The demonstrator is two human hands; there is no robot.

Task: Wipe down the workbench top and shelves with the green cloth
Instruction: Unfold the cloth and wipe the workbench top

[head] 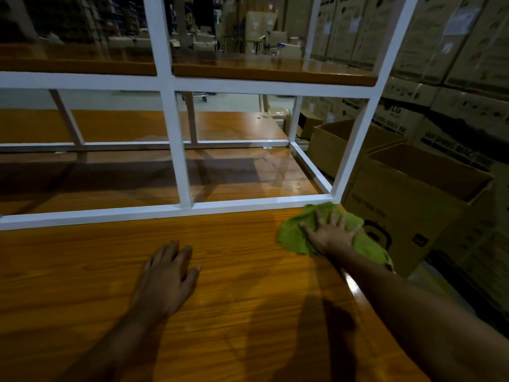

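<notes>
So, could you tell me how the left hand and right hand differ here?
The right hand presses flat on the green cloth at the right edge of the workbench top; the left hand rests on bare wood. The right hand's fingers spread wider than the left hand's. Both lie palm down.

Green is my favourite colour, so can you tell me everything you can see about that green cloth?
The green cloth is bright leaf-green, soft-looking fabric, crumpled and bunched rather than folded. It lies on the far right corner of the wooden workbench top, just in front of the corner of the white frame. The right hand presses flat on its middle with fingers spread, hiding part of it. Its right side seems to spill over the bench's right edge.
</notes>
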